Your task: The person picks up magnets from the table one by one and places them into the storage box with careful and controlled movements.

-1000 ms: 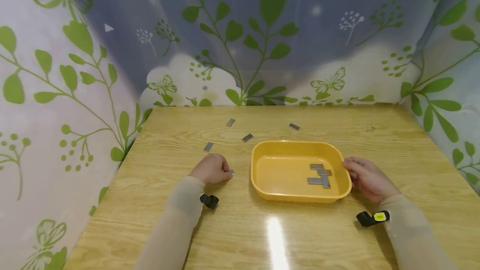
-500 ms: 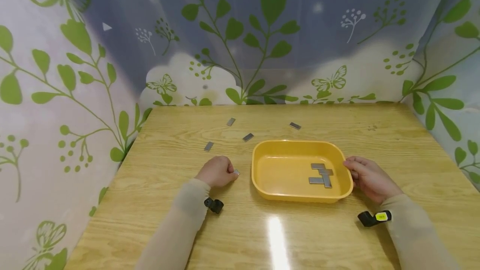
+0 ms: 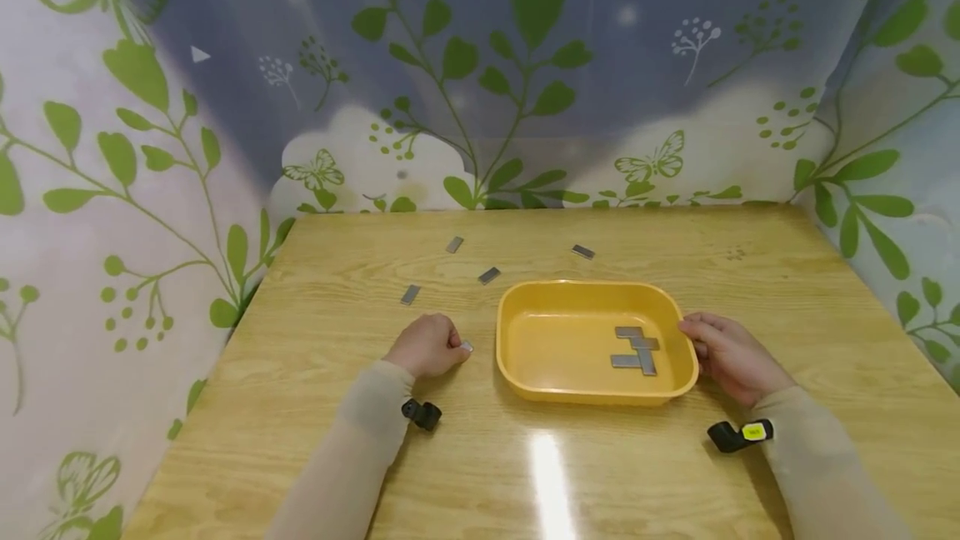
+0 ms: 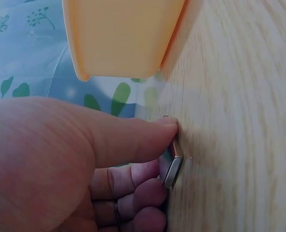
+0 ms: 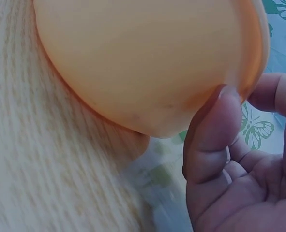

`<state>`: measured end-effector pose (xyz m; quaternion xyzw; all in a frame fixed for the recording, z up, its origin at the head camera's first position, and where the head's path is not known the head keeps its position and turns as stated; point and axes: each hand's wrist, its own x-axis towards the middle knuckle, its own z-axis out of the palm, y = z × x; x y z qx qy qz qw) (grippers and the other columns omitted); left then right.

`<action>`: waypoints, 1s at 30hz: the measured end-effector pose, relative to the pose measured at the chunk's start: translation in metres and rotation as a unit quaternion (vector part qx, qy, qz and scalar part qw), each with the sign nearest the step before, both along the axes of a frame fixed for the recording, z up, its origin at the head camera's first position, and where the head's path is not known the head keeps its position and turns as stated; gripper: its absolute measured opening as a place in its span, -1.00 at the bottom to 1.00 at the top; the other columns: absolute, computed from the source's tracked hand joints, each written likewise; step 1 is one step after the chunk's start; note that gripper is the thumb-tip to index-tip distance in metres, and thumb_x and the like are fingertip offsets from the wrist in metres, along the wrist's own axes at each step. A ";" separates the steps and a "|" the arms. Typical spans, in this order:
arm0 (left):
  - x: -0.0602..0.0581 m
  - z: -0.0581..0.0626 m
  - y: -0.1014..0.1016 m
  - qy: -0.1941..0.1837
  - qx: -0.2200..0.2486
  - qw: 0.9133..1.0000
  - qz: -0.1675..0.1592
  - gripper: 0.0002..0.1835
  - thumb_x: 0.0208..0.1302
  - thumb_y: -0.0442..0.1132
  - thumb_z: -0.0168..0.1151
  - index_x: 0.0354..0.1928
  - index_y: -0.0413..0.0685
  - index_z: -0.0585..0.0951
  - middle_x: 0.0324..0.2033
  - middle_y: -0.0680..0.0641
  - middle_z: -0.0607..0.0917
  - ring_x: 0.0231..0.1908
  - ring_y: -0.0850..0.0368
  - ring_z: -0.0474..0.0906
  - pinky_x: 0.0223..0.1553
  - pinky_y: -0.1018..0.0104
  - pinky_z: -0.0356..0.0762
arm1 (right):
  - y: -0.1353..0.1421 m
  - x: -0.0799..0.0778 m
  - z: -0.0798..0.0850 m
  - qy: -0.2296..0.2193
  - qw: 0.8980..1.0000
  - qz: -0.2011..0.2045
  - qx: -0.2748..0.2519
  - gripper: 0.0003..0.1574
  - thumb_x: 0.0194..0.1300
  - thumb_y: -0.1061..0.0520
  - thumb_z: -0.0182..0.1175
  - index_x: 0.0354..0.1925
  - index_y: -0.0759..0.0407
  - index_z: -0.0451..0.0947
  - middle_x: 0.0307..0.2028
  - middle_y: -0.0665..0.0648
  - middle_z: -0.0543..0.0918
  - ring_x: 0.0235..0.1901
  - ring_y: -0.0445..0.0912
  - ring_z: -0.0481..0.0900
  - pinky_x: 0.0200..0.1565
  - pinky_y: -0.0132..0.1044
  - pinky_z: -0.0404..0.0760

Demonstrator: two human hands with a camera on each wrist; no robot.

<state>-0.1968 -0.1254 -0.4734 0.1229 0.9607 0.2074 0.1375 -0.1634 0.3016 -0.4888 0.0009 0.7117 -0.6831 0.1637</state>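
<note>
In the head view, my left hand (image 3: 424, 346) rests low over the wooden table, left of a yellow plastic basin. It pinches a small flat metal bar (image 4: 173, 170) between thumb and fingers, right at the tabletop; most of the bar's top is covered by the thumb in the left wrist view. My right hand (image 3: 737, 362) grips the basin's (image 3: 555, 357) right end, thumb over the rim (image 5: 230, 92) and fingers outside. Several grey metal bars (image 3: 626, 362) lie inside the basin toward its right side, edges overlapping or adjoining.
Loose metal bars lie behind the left hand: one bar (image 3: 410, 295) nearest, another bar (image 3: 489, 276) behind the basin's left corner. Farther back are a bar (image 3: 455, 245) and a bar (image 3: 582, 252). Printed fabric (image 3: 480, 65) hangs around the table (image 3: 480, 473).
My left hand has shifted slightly right toward the basin with the pinched metal bar. My right hand keeps its hold on the basin, and the loose bars stay put.
</note>
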 end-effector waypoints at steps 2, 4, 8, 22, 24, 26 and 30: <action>0.000 -0.001 0.000 0.000 -0.001 1.000 0.001 -0.75 0.24 -0.06 0.32 -0.49 -0.01 0.56 -0.47 0.05 0.53 -0.45 0.13 0.43 -0.33 0.26 0.41 | 0.000 -0.001 -0.001 -0.002 1.000 0.000 -0.002 -0.62 0.49 -0.03 0.00 -0.12 0.31 0.38 -0.49 -0.04 0.43 -0.49 -0.20 0.46 -0.44 -0.32 0.51; 0.000 -0.002 0.000 0.002 -0.001 1.000 -0.002 -0.75 0.24 -0.06 0.33 -0.50 -0.01 0.56 -0.48 0.04 0.53 -0.45 0.13 0.42 -0.34 0.26 0.41 | 0.001 -0.001 -0.002 -0.002 1.000 0.001 -0.010 -0.63 0.49 -0.02 0.00 -0.13 0.31 0.39 -0.45 -0.02 0.51 -0.47 -0.20 0.52 -0.43 -0.32 0.55; 0.001 -0.004 -0.001 0.005 -0.006 1.000 -0.003 -0.73 0.21 -0.06 0.34 -0.51 -0.02 0.55 -0.50 0.04 0.52 -0.46 0.13 0.41 -0.34 0.26 0.40 | 0.000 -0.001 -0.006 -0.001 0.999 0.006 -0.033 -0.65 0.50 0.02 -0.01 -0.11 0.34 0.40 -0.36 0.03 0.60 -0.41 -0.18 0.59 -0.39 -0.29 0.60; 0.003 -0.004 -0.001 0.012 0.001 1.000 -0.004 -0.75 0.21 -0.06 0.34 -0.45 -0.04 0.56 -0.45 0.05 0.53 -0.42 0.13 0.43 -0.30 0.25 0.43 | 0.000 0.000 0.001 -0.005 1.000 0.010 -0.027 -0.65 0.49 0.01 0.00 -0.11 0.32 0.37 -0.36 0.03 0.57 -0.39 -0.17 0.58 -0.38 -0.27 0.60; 0.003 -0.003 -0.001 0.017 0.004 1.000 -0.001 -0.75 0.22 -0.06 0.33 -0.46 -0.04 0.55 -0.46 0.04 0.53 -0.42 0.13 0.42 -0.30 0.25 0.42 | -0.001 -0.002 0.001 -0.003 1.000 0.008 -0.028 -0.64 0.49 0.01 0.00 -0.11 0.33 0.39 -0.38 0.02 0.57 -0.41 -0.17 0.57 -0.38 -0.28 0.60; 0.003 -0.001 -0.001 0.022 0.008 1.000 -0.004 -0.76 0.22 -0.08 0.33 -0.47 -0.04 0.55 -0.47 0.04 0.52 -0.43 0.13 0.42 -0.32 0.25 0.41 | -0.001 -0.002 0.001 -0.004 1.000 0.005 -0.029 -0.64 0.49 0.01 0.01 -0.11 0.33 0.39 -0.38 0.02 0.57 -0.41 -0.17 0.58 -0.38 -0.27 0.60; 0.002 0.001 0.000 0.029 0.007 0.999 -0.017 -0.75 0.24 -0.12 0.30 -0.53 -0.02 0.53 -0.51 0.05 0.51 -0.47 0.14 0.40 -0.36 0.28 0.39 | -0.001 -0.003 0.000 -0.005 1.000 0.006 -0.019 -0.63 0.49 -0.01 0.01 -0.09 0.32 0.39 -0.35 0.03 0.58 -0.39 -0.16 0.59 -0.37 -0.26 0.61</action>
